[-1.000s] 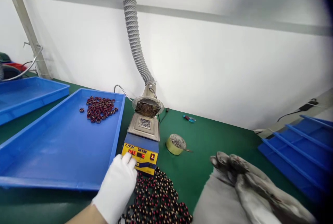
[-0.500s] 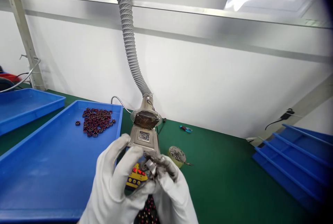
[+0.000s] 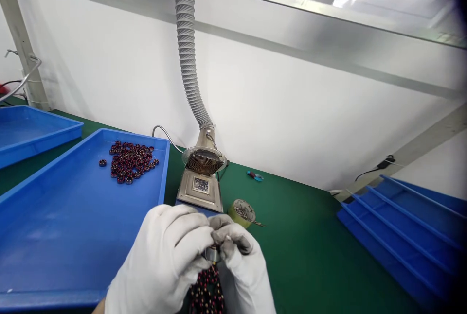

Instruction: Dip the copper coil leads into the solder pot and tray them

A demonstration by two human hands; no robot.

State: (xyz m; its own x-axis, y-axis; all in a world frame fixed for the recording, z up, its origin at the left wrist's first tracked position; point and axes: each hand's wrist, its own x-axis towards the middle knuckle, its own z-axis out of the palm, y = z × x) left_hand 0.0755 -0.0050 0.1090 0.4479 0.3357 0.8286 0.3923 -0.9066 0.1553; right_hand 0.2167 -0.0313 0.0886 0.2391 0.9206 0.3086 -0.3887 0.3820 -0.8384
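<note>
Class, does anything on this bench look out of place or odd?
One small dark ring looks stray, lying apart from the pile in the blue tray. On the right hand, the otherwise white glove has grey-smudged fingers.

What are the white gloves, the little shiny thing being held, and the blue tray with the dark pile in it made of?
White gloves: probably soft, dull cloth, since they crease and have grey smudges.
Little shiny thing: likely smooth metal, because it gleams silver, though it's partly covered.
Blue tray: looks like hard, slightly glossy plastic, with one even colour and pale reflections.
</note>
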